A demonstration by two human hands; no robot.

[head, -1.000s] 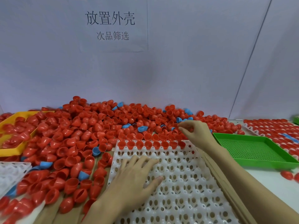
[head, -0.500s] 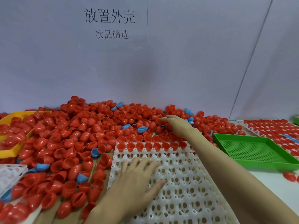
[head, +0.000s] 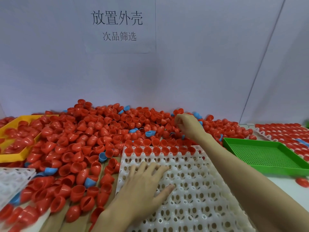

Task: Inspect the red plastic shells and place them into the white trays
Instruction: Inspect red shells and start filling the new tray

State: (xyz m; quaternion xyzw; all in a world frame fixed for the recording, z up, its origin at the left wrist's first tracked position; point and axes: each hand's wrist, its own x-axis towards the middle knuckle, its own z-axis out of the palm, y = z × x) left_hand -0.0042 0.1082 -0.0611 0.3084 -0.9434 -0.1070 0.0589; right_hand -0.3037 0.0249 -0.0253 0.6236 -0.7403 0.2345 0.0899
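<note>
Nearest, the left hand (head: pixel 147 183) lies flat with fingers spread on the white tray (head: pixel 192 190), whose far row holds red shells (head: pixel 157 150), while farther off the right hand (head: pixel 187 124), its grip curled over the heap of red shells (head: pixel 93 131), hides whether it holds one.

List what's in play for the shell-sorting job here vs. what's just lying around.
In play:
- pile of red shells
- white tray, far row filled
- left hand, flat on the tray
- right hand, fingers curled at the pile
- filled tray, far right

Lying around:
- blue shells mixed in
- green tray
- yellow tray
- wall sign
</note>
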